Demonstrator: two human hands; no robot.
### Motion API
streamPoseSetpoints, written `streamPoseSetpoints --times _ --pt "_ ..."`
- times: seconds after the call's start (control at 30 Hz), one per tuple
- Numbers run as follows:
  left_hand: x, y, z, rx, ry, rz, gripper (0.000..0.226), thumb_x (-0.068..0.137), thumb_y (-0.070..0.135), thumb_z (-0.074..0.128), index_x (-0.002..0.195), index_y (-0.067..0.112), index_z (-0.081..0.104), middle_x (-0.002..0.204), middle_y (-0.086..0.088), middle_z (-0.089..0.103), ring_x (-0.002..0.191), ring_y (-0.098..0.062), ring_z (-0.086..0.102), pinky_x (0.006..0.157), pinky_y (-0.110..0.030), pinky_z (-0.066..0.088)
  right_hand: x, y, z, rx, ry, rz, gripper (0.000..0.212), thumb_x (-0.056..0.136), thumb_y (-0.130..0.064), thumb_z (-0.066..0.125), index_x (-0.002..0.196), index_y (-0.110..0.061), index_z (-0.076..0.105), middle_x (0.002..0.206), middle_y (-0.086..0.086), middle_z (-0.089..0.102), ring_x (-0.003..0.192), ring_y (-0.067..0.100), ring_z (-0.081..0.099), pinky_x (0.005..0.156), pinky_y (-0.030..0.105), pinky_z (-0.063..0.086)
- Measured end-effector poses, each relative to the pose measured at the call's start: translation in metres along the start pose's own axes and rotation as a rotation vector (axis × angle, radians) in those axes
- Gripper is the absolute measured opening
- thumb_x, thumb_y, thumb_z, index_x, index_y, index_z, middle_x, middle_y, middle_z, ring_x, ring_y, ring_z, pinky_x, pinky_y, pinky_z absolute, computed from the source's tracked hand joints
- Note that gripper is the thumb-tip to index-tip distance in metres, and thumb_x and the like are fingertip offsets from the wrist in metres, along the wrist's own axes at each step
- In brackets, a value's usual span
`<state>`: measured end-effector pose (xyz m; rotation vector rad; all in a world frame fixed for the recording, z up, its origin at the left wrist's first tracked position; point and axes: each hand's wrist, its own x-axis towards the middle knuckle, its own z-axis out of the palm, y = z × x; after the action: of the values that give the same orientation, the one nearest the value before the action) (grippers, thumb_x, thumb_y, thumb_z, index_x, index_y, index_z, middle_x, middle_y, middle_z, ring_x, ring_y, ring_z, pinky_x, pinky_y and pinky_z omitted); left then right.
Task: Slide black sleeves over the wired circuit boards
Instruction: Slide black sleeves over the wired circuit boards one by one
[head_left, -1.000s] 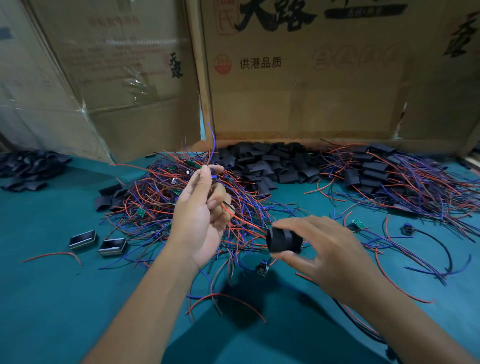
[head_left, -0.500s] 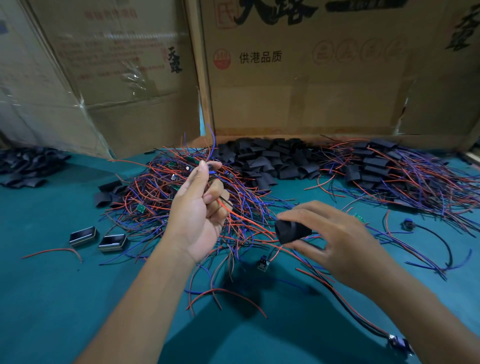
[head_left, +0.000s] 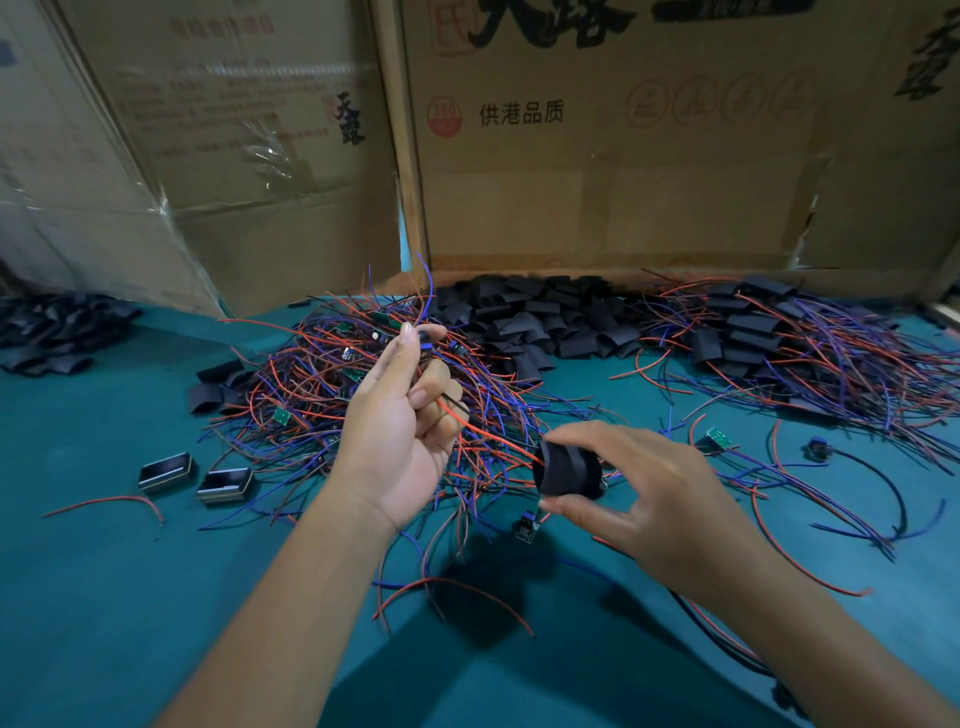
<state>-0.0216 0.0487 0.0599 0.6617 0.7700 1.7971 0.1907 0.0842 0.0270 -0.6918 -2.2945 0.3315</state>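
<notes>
Two hands up over the tabletop (head_left: 104, 597), mid-threading. Nearest: right hand (head_left: 660, 499), thumb and forefinger pinching a black sleeve (head_left: 569, 467), remaining fingers loosely spread beyond it. Sleeve mouth faces left, looks squeezed open.

A red wire (head_left: 488, 434) runs from the sleeve mouth up into the left hand (head_left: 400, 426). Left fingers curled round the wire; thumb and forefinger tip pinch something small and dark at the top, likely the circuit board, mostly hidden.

Judgement: keep the wire taut between the hands, keep the sleeve mouth round, draw the sleeve up along the wire towards the left fingertips. Slack wire would likely snag the rim.

Beyond left fingers: tangle of wired boards (head_left: 311, 384). Farther back: heap of loose sleeves (head_left: 540, 317); beyond the right fingers, a sleeved pile (head_left: 779, 343).
</notes>
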Motion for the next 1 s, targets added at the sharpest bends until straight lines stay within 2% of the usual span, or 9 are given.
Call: streamPoseSetpoints --times 0.17,0.3,0.37,0.43,0.5,0.63,0.73,0.87,1.0 --pt "-0.007 -0.011 0.011 0.028 -0.054 0.026 0.022 0.100 0.036 0.046 0.097 0.019 0.059 0.054 0.006 0.031 0.042 -0.005 0.020 0.038 -0.016 0.025 0.000 0.000 0.001 0.011 0.016 0.036 0.044 0.081 -0.057 0.061 0.115 -0.029 0.062 0.104 -0.017 0.067 0.093 0.012 0.062 0.083 0.035 0.048" --pt "-0.019 -0.033 0.025 0.031 -0.143 -0.010 0.017 0.091 0.029 0.054 0.098 0.016 0.064 0.074 -0.005 0.062 0.041 -0.009 0.036 0.041 -0.019 0.034 0.001 -0.001 0.002 -0.042 0.115 0.082 0.038 0.081 -0.057 0.058 0.108 -0.031 0.057 0.090 -0.015 0.066 0.082 0.013 0.058 0.076 0.033 0.045" --pt "-0.022 -0.039 0.027 0.074 -0.171 -0.029 0.020 0.087 0.028 0.058 0.099 0.020 0.071 0.092 -0.001 0.067 0.047 -0.007 0.040 0.043 -0.017 0.034 0.002 0.002 -0.001 -0.106 0.201 0.094 0.036 0.080 -0.055 0.058 0.104 -0.028 0.058 0.082 -0.013 0.064 0.080 0.010 0.051 0.085 0.029 0.040" --pt "-0.025 -0.041 0.030 0.078 -0.178 -0.061 0.030 0.082 0.029 0.065 0.110 0.019 0.073 0.094 0.006 0.063 0.054 -0.006 0.038 0.047 -0.017 0.030 0.004 0.005 -0.005 -0.183 0.220 0.091 0.036 0.081 -0.053 0.060 0.103 -0.024 0.059 0.079 -0.011 0.063 0.079 0.008 0.055 0.104 0.033 0.034" --pt "-0.025 -0.044 0.031 0.030 -0.167 -0.089 0.042 0.080 0.026 0.068 0.120 0.012 0.068 0.095 0.008 0.064 0.057 -0.006 0.037 0.050 -0.016 0.032 0.005 0.005 -0.007 -0.205 0.196 0.068 0.036 0.083 -0.053 0.059 0.103 -0.023 0.058 0.082 -0.011 0.064 0.079 0.010 0.060 0.109 0.037 0.034" --pt "-0.026 -0.051 0.032 0.028 -0.184 -0.087 0.032 0.078 0.021 0.068 0.108 0.019 0.076 0.092 0.000 0.064 0.066 -0.007 0.048 0.062 -0.017 0.042 0.005 -0.004 -0.006 0.080 0.144 0.118 0.035 0.081 -0.050 0.063 0.106 -0.026 0.056 0.087 -0.015 0.063 0.075 0.003 0.058 0.072 0.017 0.045" --pt "-0.026 -0.054 0.031 0.085 -0.189 -0.063 0.022 0.076 0.018 0.072 0.097 0.023 0.077 0.106 -0.006 0.071 0.082 -0.012 0.056 0.071 -0.025 0.043 0.005 -0.002 -0.007 0.095 0.182 0.132 0.030 0.079 -0.038 0.070 0.104 -0.025 0.059 0.085 -0.016 0.063 0.074 -0.003 0.055 0.067 0.006 0.037" --pt "-0.025 -0.056 0.030 0.177 -0.169 -0.019 0.019 0.068 0.022 0.081 0.086 0.021 0.076 0.092 0.000 0.069 0.079 -0.008 0.059 0.075 -0.028 0.040 0.005 0.000 -0.012 0.037 0.213 0.136 0.030 0.079 -0.035 0.070 0.105 -0.023 0.060 0.089 -0.014 0.061 0.080 0.005 0.055 0.074 0.018 0.043" --pt "-0.023 -0.058 0.027 0.216 -0.156 -0.041 0.025 0.065 0.024 0.083 0.088 0.016 0.078 0.076 0.000 0.061 0.065 -0.009 0.051 0.062 -0.017 0.043 0.005 0.006 -0.013 -0.025 0.205 0.130 0.034 0.079 -0.028 0.076 0.110 -0.021 0.061 0.100 -0.009 0.064 0.090 0.014 0.060 0.078 0.037 0.051"
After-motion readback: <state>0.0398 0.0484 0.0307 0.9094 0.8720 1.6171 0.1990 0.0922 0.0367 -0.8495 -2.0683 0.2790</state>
